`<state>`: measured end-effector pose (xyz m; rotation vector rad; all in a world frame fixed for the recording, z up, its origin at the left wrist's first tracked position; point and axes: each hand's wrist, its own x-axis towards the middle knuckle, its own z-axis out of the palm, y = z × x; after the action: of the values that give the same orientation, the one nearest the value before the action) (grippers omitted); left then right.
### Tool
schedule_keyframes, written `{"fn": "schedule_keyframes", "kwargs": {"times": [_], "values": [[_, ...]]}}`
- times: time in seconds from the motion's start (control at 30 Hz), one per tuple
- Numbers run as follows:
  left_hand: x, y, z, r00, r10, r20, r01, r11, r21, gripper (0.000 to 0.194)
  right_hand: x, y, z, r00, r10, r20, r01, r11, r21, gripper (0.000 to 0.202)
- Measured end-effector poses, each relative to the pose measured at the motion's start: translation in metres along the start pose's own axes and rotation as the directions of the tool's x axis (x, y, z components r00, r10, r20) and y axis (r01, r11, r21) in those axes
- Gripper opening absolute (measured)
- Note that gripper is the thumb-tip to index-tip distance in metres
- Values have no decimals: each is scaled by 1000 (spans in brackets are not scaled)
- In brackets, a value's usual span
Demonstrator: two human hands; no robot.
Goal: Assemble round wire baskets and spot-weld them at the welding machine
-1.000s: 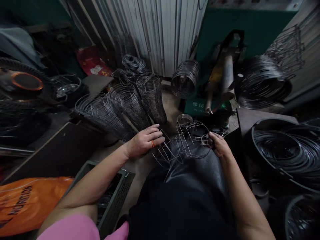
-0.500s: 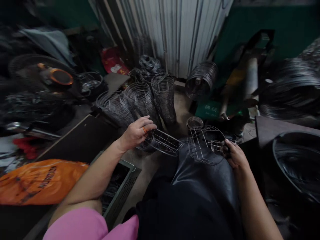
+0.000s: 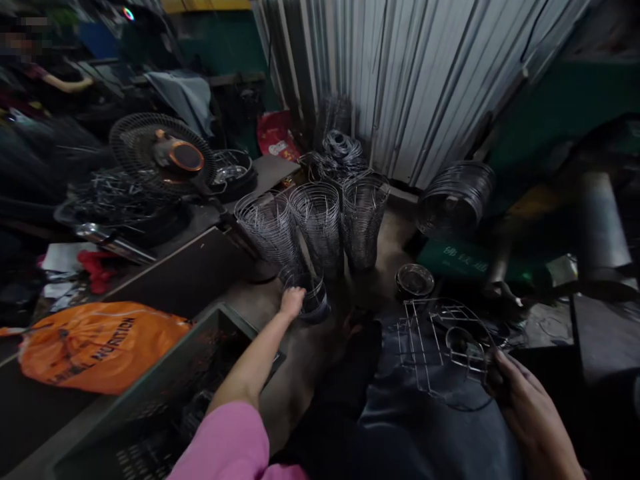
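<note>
My left hand (image 3: 293,303) is stretched forward, its fingers closed at the near side of a low round wire stack (image 3: 316,303); what they hold is too small to make out. My right hand (image 3: 517,393) grips the right edge of a wire frame (image 3: 425,347), an open grid with a curved outer wire and a small ring, above the dark apron (image 3: 400,427) on my lap. Three tall stacks of wire baskets, left (image 3: 270,230), middle (image 3: 319,223) and right (image 3: 364,220), stand beyond my left hand.
A green crate (image 3: 235,323) holds dark parts at the left, beside an orange bag (image 3: 100,347). Behind are a fan (image 3: 173,157) and a person's arm (image 3: 67,83). Wire coils (image 3: 455,200) and a small round dish (image 3: 414,280) lie to the right.
My left hand has moved forward and down from the lap to the low stack; the frame it held is no longer distinguishable. My right hand keeps its frame. The view has swung left.
</note>
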<state>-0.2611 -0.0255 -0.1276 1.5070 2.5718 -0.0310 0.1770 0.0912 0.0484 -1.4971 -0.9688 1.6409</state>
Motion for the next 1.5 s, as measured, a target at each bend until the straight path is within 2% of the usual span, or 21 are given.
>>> {"fn": "schedule_keyframes", "kwargs": {"times": [0.1,0.2,0.33,0.5,0.6,0.7,0.8,0.87,0.9,0.93,0.97,1.0,1.03,1.07,1.1,1.17,1.23,1.3,1.33,1.4,1.5], "values": [[-5,8,46,993,-20,116,22,1000,-19,19,1,2,0,995,-8,-101,0,997,-81,41],[-8,11,70,982,-31,186,39,999,-38,21,5,8,-1,992,-81,-96,62,980,-187,33],[-7,11,77,973,-47,224,65,995,-76,25,9,14,-3,995,-86,-48,72,967,-245,30],[-3,18,74,956,-99,277,148,976,-162,28,7,14,1,984,-174,27,175,952,-250,31],[3,25,65,942,-140,306,219,945,-242,28,4,10,5,988,-154,21,155,958,-241,31],[7,42,44,944,-136,302,242,905,-349,27,0,7,5,991,-115,66,124,981,-151,32],[0,82,12,973,-19,229,132,863,-487,35,-9,12,-2,986,-126,113,130,991,-27,35],[-19,121,-11,981,125,148,-11,798,-602,44,-16,22,-10,989,-131,62,128,991,50,39],[-31,140,-22,976,196,90,-84,729,-680,47,-18,29,-15,991,-122,52,116,987,107,41],[-45,158,-32,975,221,-7,-115,477,-871,50,-20,37,-21,993,-105,53,96,983,157,42],[-58,174,-41,965,248,-83,-141,223,-965,53,-22,45,-27,994,-91,55,80,980,181,44],[-70,189,-48,950,281,-136,-149,23,-989,55,-22,54,-35,995,-84,51,74,982,171,45],[-80,201,-53,935,312,-166,-138,-110,-984,56,-23,64,-43,997,-64,49,59,993,104,45],[-88,212,-57,921,356,-159,-105,-166,-980,57,-25,73,-52,998,-40,46,39,999,21,45],[-94,222,-60,896,424,-130,-66,-162,-985,57,-27,81,-61,999,-32,27,33,998,-56,42],[-100,240,-62,830,558,-19,-1,-34,-999,59,-32,92,-81,999,-49,-23,39,947,-317,33],[-103,254,-63,779,621,88,5,134,-991,60,-35,90,-105,987,-127,-94,45,795,-604,24],[-106,264,-63,783,608,131,-13,227,-974,62,-33,73,-137,940,-267,-213,2,628,-778,20],[-109,268,-63,800,586,126,-19,236,-972,65,-30,60,-156,892,-344,-294,-44,580,-813,22],[-114,274,-60,836,539,107,-10,210,-978,72,-20,30,-198,740,-468,-483,-173,561,-810,28],[-116,283,-53,863,494,106,11,191,-982,77,0,-9,-260,543,-478,-690,-363,607,-707,39]]}}
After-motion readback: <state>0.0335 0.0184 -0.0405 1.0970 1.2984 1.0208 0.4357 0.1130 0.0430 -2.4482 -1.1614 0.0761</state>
